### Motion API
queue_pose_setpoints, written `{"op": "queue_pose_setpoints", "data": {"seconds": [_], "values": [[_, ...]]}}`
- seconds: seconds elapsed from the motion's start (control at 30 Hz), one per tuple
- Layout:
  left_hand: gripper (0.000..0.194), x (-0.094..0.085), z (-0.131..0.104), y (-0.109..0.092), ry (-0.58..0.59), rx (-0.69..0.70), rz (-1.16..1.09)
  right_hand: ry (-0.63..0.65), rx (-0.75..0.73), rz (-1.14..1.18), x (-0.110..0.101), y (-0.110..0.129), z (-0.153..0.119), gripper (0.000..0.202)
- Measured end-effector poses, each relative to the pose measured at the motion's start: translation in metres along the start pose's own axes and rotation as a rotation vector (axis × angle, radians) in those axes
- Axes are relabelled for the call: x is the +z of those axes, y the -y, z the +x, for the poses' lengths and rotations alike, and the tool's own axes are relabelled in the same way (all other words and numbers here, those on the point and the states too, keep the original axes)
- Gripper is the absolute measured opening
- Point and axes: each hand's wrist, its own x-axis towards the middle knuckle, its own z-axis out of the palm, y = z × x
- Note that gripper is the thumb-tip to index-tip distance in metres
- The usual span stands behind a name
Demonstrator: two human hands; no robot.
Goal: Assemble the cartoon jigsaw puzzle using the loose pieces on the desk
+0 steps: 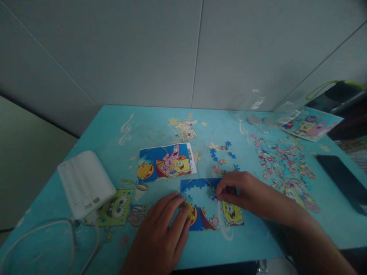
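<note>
A partly joined jigsaw puzzle [206,225] lies on the table with a gap in its middle, showing blue edges, a burger and a yellow cartoon face. My left hand [164,225] lies palm down with fingers stretched out, their tips resting on the puzzle's left edge. Thumb and forefinger of my right hand [242,187] pinch a small blue puzzle piece [214,198] at the right side of the gap. Just behind stands out a flat reference picture [163,164] of the same scene. Several loose pieces [213,154] lie beyond the right hand.
A wide pile of mixed puzzle pieces [282,160] spreads at the right, beside a dark phone [342,179]. Clear plastic containers [289,112] and a picture card [312,124] are at the back right. A white box-shaped device [86,183] with a cable [71,244] sits at the left.
</note>
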Motion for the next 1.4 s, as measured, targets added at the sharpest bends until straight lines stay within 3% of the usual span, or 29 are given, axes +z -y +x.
{"op": "queue_pose_setpoints", "data": {"seconds": [0.2,0.5,0.87,1.4], "values": [[0.027,-0.0003,0.0014,-0.0015,-0.008,-0.003,-0.002,-0.049,0.115,0.075,0.0018,-0.002,0.0051,0.01],[0.026,-0.0022,0.0029,-0.002,-0.001,-0.01,-0.011,-0.113,0.132,0.054,-0.0034,-0.0049,0.0031,0.01],[0.025,-0.003,0.0066,-0.0034,-0.014,0.009,-0.008,-0.089,0.04,-0.094,0.0054,-0.0042,0.0059,0.01],[0.027,-0.0033,0.0046,-0.0022,0.0,-0.006,-0.01,-0.101,-0.024,-0.123,0.0063,-0.0056,0.0081,0.009]]}}
